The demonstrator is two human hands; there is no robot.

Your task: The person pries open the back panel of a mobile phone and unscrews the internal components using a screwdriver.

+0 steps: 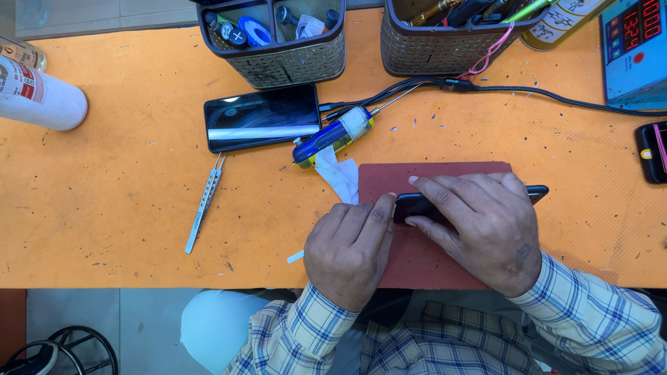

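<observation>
Hands, two: right hand (486, 226) fingers gripping one dark phone (417, 206), left hand (349, 250) fingers curled, perhaps touching it, one red mat (431, 177)

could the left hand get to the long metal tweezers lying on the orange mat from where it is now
Probably yes. The silver metal tweezers lie flat on the orange mat, left of the left hand, with only bare mat between. The hand now presses at the dark phone, so it would have to let go.

I see bright, even light from overhead on the orange desk (125, 208). Shadows stay short and soft. A white glare band streaks the black phone screen (262, 117). Focus is sharp throughout; edges bow slightly outward.
</observation>
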